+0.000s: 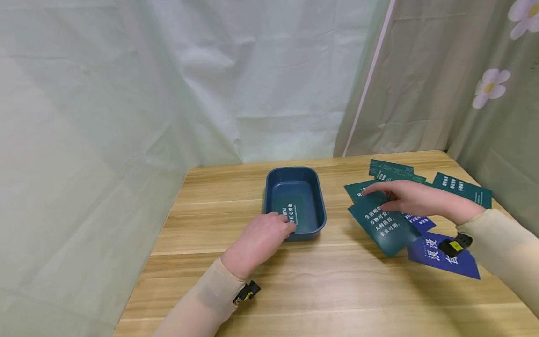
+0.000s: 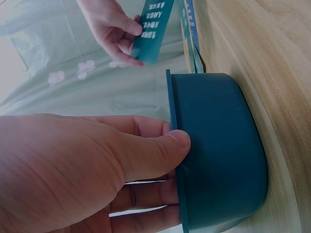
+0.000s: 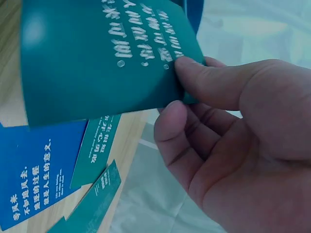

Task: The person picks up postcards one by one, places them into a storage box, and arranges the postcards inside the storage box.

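Observation:
A dark blue-green rectangular tray (image 1: 318, 196) stands on the wooden table with a green card (image 1: 301, 210) lying inside it. My left hand (image 1: 262, 238) grips the tray's near-left rim; in the left wrist view the thumb (image 2: 167, 150) lies on the outside wall and the other fingers reach over the rim. My right hand (image 1: 406, 199) pinches a green card with white writing (image 1: 385, 229) between thumb and fingers, tilted and raised above the table. Under and behind it lie several loose green cards (image 1: 391, 168) and blue cards (image 1: 442, 257).
Another green card (image 1: 463, 189) lies at the far right of the table (image 1: 210, 201). Pale curtains (image 1: 273, 84) hang behind the table and along both sides, with flower prints on the right one. A small black device with a yellow mark (image 1: 456, 244) sits on my right wrist.

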`<state>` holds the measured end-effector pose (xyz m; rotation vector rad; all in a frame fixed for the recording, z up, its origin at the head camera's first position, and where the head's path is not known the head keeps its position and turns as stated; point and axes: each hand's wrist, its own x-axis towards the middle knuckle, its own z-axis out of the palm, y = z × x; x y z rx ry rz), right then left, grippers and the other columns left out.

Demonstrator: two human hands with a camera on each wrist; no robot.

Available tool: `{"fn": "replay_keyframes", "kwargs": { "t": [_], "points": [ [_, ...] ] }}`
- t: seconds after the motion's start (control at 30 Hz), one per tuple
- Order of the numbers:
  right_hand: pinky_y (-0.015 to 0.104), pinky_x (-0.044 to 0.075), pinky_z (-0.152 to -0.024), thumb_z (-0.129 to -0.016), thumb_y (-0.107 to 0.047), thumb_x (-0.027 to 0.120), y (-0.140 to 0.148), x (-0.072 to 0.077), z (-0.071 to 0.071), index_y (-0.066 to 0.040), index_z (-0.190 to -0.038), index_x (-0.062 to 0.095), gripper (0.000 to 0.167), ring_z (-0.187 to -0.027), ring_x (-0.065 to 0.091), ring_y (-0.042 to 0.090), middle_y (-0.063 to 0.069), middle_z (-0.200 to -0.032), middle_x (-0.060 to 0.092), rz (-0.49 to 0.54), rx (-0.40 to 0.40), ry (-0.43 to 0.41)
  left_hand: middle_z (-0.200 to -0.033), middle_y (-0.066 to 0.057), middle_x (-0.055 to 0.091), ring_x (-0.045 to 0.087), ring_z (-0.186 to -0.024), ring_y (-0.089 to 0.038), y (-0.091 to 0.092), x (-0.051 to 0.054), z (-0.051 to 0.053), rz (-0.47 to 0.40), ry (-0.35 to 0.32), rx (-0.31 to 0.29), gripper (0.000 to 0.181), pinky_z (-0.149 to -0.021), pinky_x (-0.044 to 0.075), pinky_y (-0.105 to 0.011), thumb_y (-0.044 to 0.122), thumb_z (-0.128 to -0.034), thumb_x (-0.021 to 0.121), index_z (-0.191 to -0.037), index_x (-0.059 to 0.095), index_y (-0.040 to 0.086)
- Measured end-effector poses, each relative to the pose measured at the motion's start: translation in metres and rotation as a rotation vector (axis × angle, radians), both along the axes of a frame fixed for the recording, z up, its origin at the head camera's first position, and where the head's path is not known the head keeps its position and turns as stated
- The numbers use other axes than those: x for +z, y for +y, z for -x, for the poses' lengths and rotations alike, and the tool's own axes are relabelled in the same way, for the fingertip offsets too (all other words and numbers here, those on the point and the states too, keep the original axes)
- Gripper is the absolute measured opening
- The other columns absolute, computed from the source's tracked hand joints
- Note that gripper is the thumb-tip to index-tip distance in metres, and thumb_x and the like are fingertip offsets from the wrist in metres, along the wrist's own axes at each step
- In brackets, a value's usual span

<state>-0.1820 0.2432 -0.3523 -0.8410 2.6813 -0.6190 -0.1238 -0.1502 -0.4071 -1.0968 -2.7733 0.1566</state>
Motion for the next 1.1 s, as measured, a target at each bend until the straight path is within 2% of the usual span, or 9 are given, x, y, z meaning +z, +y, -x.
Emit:
{"fn": "replay_keyframes", "kwargs": {
  "t": [0.13, 0.2, 0.27, 0.37, 0.5, 0.67, 0.87, 1.1],
  "points": [
    [0.03, 0.053, -0.074, -0.106, -0.006, 0.073, -0.002, 0.003, 0.004, -0.014, -0.157, 0.059, 0.054, -0.091, 0.061, 0.018, 0.007, -0.124, 0.068, 0.06, -0.033, -0.037, -0.099, 0.001, 0.079, 0.067, -0.083, -0.016, -0.001, -0.001, 0.0, -0.002, 0.02, -0.013, 0.019, -0.075, 0.06, -0.03, 0.007, -0.0991, 0.083, -0.111, 0.084, 0.021],
    [0.03, 0.054, -0.073, -0.107, -0.006, 0.072, -0.005, 0.003, 0.005, -0.015, -0.158, 0.058, 0.054, -0.092, 0.062, 0.019, 0.006, -0.119, 0.068, 0.09, -0.054, -0.044, -0.097, 0.001, 0.078, 0.067, -0.082, -0.016, -0.001, -0.001, 0.0, 0.0, 0.026, -0.017, 0.019, -0.073, 0.06, -0.031, 0.006, -0.0988, 0.082, -0.109, 0.084, 0.021],
    [0.031, 0.054, -0.07, -0.107, -0.007, 0.072, -0.007, 0.004, 0.006, -0.015, -0.159, 0.057, 0.054, -0.088, 0.061, 0.021, 0.005, -0.106, 0.064, 0.114, -0.082, -0.058, -0.096, 0.001, 0.078, 0.066, -0.081, -0.016, -0.002, -0.001, 0.0, -0.002, 0.023, -0.018, 0.018, -0.073, 0.059, -0.03, 0.005, -0.0986, 0.082, -0.108, 0.084, 0.021],
    [0.032, 0.057, -0.07, -0.108, -0.008, 0.071, -0.011, 0.006, 0.008, -0.014, -0.16, 0.056, 0.054, -0.087, 0.063, 0.022, 0.005, -0.1, 0.064, 0.153, -0.13, -0.078, -0.096, 0.001, 0.078, 0.066, -0.081, -0.016, -0.002, -0.001, 0.0, -0.003, 0.019, -0.018, 0.018, -0.072, 0.059, -0.03, 0.006, -0.0987, 0.082, -0.109, 0.084, 0.021],
    [0.033, 0.061, -0.074, -0.109, -0.008, 0.069, -0.016, 0.009, 0.014, -0.01, -0.162, 0.052, 0.056, -0.092, 0.068, 0.025, 0.01, -0.112, 0.072, 0.21, -0.197, -0.101, -0.096, 0.001, 0.078, 0.066, -0.081, -0.016, -0.003, -0.001, -0.001, -0.001, 0.025, -0.018, 0.018, -0.072, 0.059, -0.03, 0.006, -0.0986, 0.082, -0.109, 0.084, 0.02],
    [0.033, 0.062, -0.081, -0.111, -0.009, 0.066, -0.024, 0.015, 0.02, -0.007, -0.165, 0.047, 0.057, -0.103, 0.07, 0.029, 0.017, -0.129, 0.071, 0.282, -0.238, -0.126, -0.095, 0.002, 0.077, 0.066, -0.08, -0.016, -0.005, -0.002, -0.002, -0.004, 0.029, -0.026, 0.019, -0.071, 0.058, -0.029, 0.005, -0.0972, 0.083, -0.109, 0.084, 0.02],
    [0.034, 0.062, -0.082, -0.113, -0.014, 0.066, -0.04, 0.02, 0.026, -0.008, -0.167, 0.046, 0.058, -0.099, 0.07, 0.028, 0.016, -0.127, 0.073, 0.311, -0.236, -0.131, -0.094, 0.003, 0.076, 0.065, -0.08, -0.015, -0.007, -0.001, -0.004, -0.016, 0.029, -0.033, 0.019, -0.07, 0.058, -0.028, 0.005, -0.0975, 0.083, -0.109, 0.084, 0.02],
    [0.034, 0.063, -0.082, -0.112, -0.014, 0.066, -0.062, 0.018, 0.035, -0.01, -0.167, 0.046, 0.058, -0.101, 0.072, 0.03, 0.021, -0.131, 0.073, 0.381, -0.253, -0.164, -0.101, 0.002, 0.079, 0.067, -0.084, -0.015, -0.005, 0.0, -0.004, -0.001, 0.008, -0.013, 0.019, -0.075, 0.061, -0.029, 0.009, -0.1002, 0.083, -0.114, 0.085, 0.021]
  ]
}}
